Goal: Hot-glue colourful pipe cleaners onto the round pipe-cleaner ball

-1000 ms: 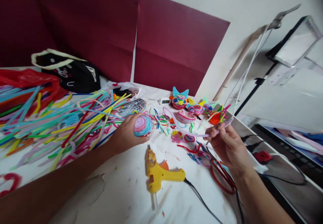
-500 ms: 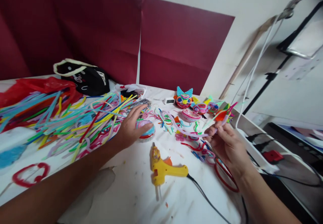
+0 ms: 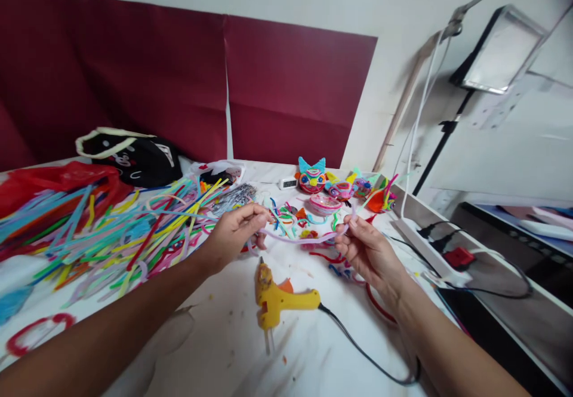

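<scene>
A pale lilac pipe cleaner (image 3: 298, 240) stretches in a slight sag between my two hands. My left hand (image 3: 239, 227) pinches it near one end, with thumb and fingers closed. On the other side my right hand (image 3: 364, 245) grips it between thumb and fingertips, and a short end pokes up past them. Below and between the hands lies a yellow hot glue gun (image 3: 286, 301) on its side, nozzle pointing away from me. Behind the left hand a round coiled piece is nearly all hidden. Past the pipe cleaner sits a pink coiled bowl shape (image 3: 324, 204).
Loose colourful pipe cleaners (image 3: 147, 224) pile up at the left beside a red plastic bag (image 3: 62, 182) and a black bag (image 3: 134, 158). Finished animal figures (image 3: 312, 176) stand at the back. A white power strip (image 3: 430, 254) runs along the right; the glue gun's cord (image 3: 358, 346) curls in front.
My left hand has closed on the lilac pipe cleaner, leaving the round coiled piece. My right hand has moved left and inward. The camera view has shifted to the right.
</scene>
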The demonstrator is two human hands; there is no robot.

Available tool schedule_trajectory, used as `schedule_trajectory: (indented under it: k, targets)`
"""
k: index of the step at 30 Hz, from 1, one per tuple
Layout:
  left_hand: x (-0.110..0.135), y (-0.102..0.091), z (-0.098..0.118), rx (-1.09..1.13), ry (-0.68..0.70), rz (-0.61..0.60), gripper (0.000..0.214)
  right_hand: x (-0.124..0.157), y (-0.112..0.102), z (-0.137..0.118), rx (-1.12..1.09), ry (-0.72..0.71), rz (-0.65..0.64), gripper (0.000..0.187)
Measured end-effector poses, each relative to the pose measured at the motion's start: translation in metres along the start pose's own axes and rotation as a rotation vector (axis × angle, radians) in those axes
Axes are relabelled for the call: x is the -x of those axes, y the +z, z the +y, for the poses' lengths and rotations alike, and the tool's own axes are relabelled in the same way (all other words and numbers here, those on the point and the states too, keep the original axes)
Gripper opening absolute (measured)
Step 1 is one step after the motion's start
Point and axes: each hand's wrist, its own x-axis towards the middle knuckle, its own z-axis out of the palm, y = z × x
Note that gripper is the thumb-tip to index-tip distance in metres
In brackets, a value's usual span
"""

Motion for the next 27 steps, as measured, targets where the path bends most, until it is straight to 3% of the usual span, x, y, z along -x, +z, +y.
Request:
schedule_trajectory:
  k: [3,6,14,18,27]
  targets:
    - [0.001,0.010,0.007,0.201,-0.127,-0.110,0.030,-0.001,-0.002,-0.005,-0.041,-0.026,0.065,0.026]
    - [0.002,0.017,0.010,0.231,-0.149,-0.172,0.032,-0.003,-0.004,-0.010,-0.076,-0.056,0.140,0.030]
    - [-0.001,0.022,0.001,0.181,-0.205,-0.176,0.035,-0.008,-0.009,-0.017,-0.121,-0.124,0.303,0.014]
    - [-0.003,0.019,-0.001,0.129,-0.248,-0.224,0.038,-0.010,-0.013,-0.022,-0.136,-0.162,0.384,0.007]
    - [-0.003,-0.001,-0.010,0.083,-0.330,-0.224,0.037,-0.014,-0.022,-0.037,-0.161,-0.218,0.524,0.027]
